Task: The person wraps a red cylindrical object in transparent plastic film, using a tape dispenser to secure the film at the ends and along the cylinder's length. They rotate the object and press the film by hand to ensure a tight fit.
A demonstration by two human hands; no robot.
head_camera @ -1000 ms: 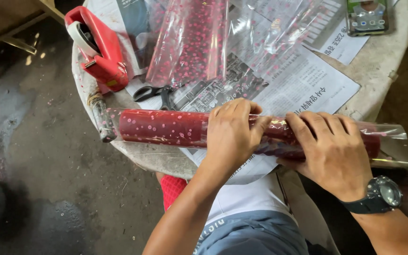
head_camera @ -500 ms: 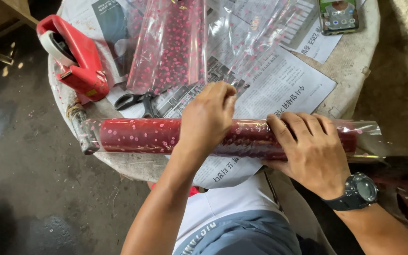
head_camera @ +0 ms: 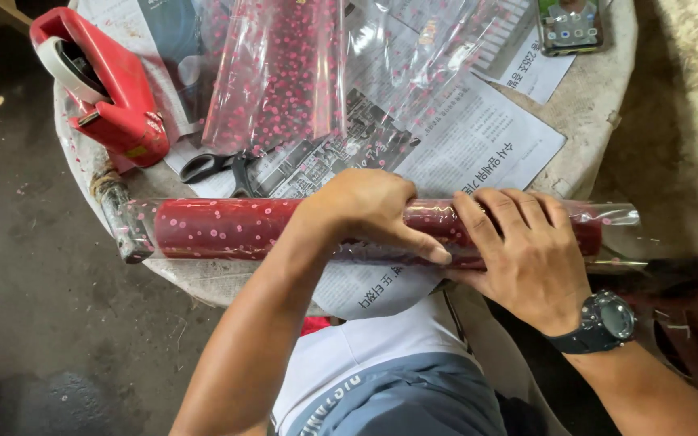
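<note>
A long red roll with pink dots, wrapped in clear film (head_camera: 220,228), lies across the near edge of a round table (head_camera: 607,121). My left hand (head_camera: 369,211) curls over the roll's middle and grips it. Right beside it, my right hand (head_camera: 527,254), with a black watch on the wrist, presses its fingers flat on the roll's right part. The roll's left end sticks out past the table edge, and its right end shows through loose clear film (head_camera: 616,216).
A red tape dispenser (head_camera: 103,85) stands at the table's far left. Black scissors (head_camera: 220,167) lie behind the roll. A dotted clear sheet (head_camera: 284,73) and newspaper (head_camera: 478,137) cover the top. A phone (head_camera: 569,24) rests at the far right.
My left hand has slid to the right along the roll, closer to my right hand. The right hand stays pressed on the roll.
</note>
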